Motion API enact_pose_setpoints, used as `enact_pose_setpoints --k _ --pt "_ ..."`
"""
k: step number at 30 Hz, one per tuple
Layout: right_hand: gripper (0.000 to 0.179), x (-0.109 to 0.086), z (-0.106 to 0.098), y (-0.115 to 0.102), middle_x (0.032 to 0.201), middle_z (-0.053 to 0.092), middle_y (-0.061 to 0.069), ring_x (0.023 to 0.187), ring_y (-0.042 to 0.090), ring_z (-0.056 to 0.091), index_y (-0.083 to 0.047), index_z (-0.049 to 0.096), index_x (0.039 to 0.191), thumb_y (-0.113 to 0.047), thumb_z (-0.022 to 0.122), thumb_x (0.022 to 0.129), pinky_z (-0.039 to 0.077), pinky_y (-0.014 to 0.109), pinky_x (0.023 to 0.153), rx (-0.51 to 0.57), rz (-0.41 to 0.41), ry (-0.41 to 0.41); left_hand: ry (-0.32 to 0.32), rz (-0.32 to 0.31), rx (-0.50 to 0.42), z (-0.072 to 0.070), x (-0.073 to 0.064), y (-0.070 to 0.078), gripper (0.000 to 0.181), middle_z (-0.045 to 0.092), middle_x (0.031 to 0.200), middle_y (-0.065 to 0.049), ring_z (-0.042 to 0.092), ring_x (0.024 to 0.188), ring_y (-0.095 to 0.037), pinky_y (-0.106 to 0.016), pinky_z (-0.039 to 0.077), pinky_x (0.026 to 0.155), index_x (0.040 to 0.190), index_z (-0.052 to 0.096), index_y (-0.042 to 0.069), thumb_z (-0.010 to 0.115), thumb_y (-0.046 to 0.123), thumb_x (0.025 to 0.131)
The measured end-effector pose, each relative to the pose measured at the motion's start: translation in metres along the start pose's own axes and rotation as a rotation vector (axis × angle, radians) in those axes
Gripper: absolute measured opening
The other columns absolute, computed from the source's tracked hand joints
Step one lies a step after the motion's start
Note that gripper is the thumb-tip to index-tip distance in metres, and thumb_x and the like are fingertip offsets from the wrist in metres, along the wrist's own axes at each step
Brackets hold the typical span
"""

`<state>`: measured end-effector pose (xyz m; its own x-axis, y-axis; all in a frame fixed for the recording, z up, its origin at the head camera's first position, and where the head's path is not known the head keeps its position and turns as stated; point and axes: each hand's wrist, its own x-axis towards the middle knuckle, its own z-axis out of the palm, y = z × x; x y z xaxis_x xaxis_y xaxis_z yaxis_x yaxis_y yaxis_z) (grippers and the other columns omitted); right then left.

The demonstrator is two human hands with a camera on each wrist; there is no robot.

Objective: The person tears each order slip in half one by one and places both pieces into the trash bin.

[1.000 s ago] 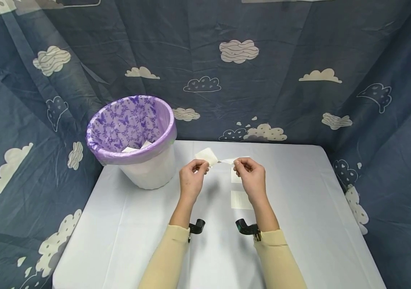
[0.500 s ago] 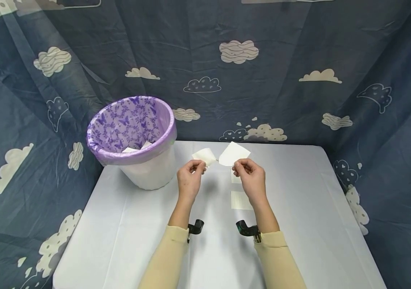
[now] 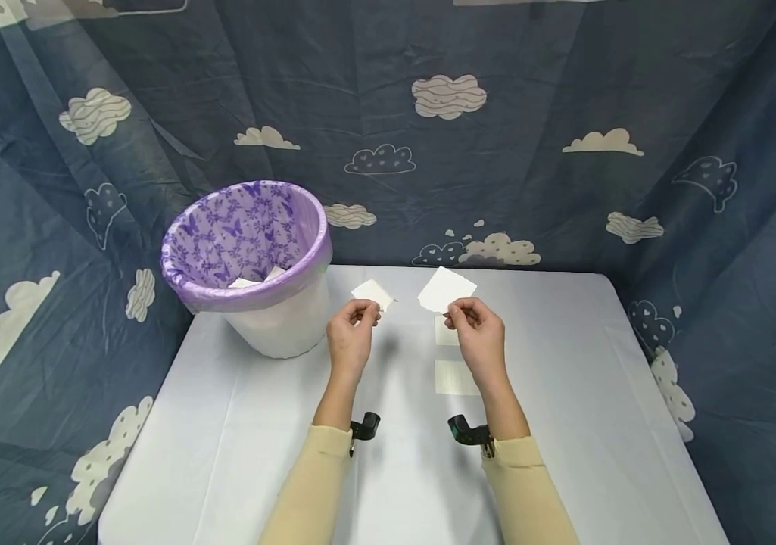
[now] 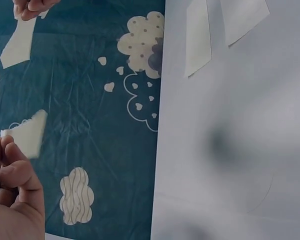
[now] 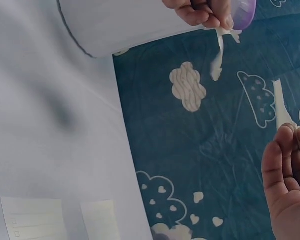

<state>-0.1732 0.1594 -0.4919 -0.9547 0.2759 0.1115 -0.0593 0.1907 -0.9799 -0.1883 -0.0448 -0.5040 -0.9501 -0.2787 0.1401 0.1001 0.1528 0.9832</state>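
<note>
Between thumb and fingers, my left hand (image 3: 349, 339) pinches a pale piece of paper (image 3: 371, 292) with a ragged edge, plain in the left wrist view as a torn scrap (image 4: 30, 135). My right hand (image 3: 480, 339) pinches a second piece of paper (image 3: 447, 289), held up above the table's far part. A gap separates the two pieces. In the right wrist view the right hand's paper (image 5: 282, 107) appears nearly edge-on. Two paper slips, a nearer one (image 3: 456, 378) and a farther one (image 3: 446, 332), lie on the table beside the right hand, which partly covers them.
A white bin (image 3: 285, 322) lined with a purple patterned bag (image 3: 244, 227) stands at the table's back left, with paper pieces (image 3: 244, 283) inside. Dark blue cloud-print cloth (image 3: 388, 204) hangs behind the white table (image 3: 599, 393) and along both sides.
The paper stretched between my hands has parted into two pieces. My left hand has moved left with its piece; the right hand's piece has turned to face the head camera.
</note>
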Motion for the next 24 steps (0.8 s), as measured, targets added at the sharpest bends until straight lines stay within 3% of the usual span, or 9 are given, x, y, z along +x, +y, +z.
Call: enact_pose_setpoints --k 5,12,17,24 --pt "0.014 0.0001 -0.0010 0.0005 0.102 0.071 0.018 0.081 0.003 0.069 0.004 0.070 0.111 -0.007 0.067 0.104 0.058 0.014 0.077 0.008 0.008 0.003 -0.055 0.038 0.000 -0.0003 -0.0011 -0.0016 0.010 0.077 0.086 -0.009 0.070 0.076 -0.009 -0.021 0.052 0.069 0.097 0.075 0.007 0.072 0.016 0.102" --pt "0.012 -0.0013 -0.0004 0.0010 0.101 0.070 0.015 0.080 0.003 0.069 0.002 0.070 0.112 -0.003 0.066 0.102 0.058 0.014 0.075 0.027 -0.007 0.018 -0.085 0.046 -0.017 -0.0005 -0.0024 -0.0014 0.012 0.080 0.092 -0.010 0.071 0.079 -0.013 -0.020 0.048 0.052 0.100 0.074 0.009 0.070 0.019 0.104" --pt "0.016 -0.0019 0.0026 0.0026 0.096 0.069 0.006 0.080 0.003 0.069 0.000 0.067 0.117 0.000 0.067 0.101 0.059 0.015 0.076 0.049 -0.014 0.014 -0.095 0.038 -0.023 0.0012 -0.0028 -0.0017 0.009 0.080 0.093 -0.013 0.069 0.073 -0.011 -0.020 0.051 0.053 0.102 0.074 0.007 0.070 0.016 0.104" --pt "0.025 -0.0021 0.0045 0.0020 0.097 0.076 0.017 0.074 0.002 0.071 -0.003 0.064 0.121 -0.001 0.072 0.098 0.060 0.016 0.073 0.028 -0.049 0.021 -0.075 0.059 -0.026 0.0037 -0.0024 -0.0007 0.009 0.079 0.090 -0.012 0.069 0.072 -0.011 -0.019 0.051 0.052 0.109 0.072 0.008 0.072 0.010 0.101"
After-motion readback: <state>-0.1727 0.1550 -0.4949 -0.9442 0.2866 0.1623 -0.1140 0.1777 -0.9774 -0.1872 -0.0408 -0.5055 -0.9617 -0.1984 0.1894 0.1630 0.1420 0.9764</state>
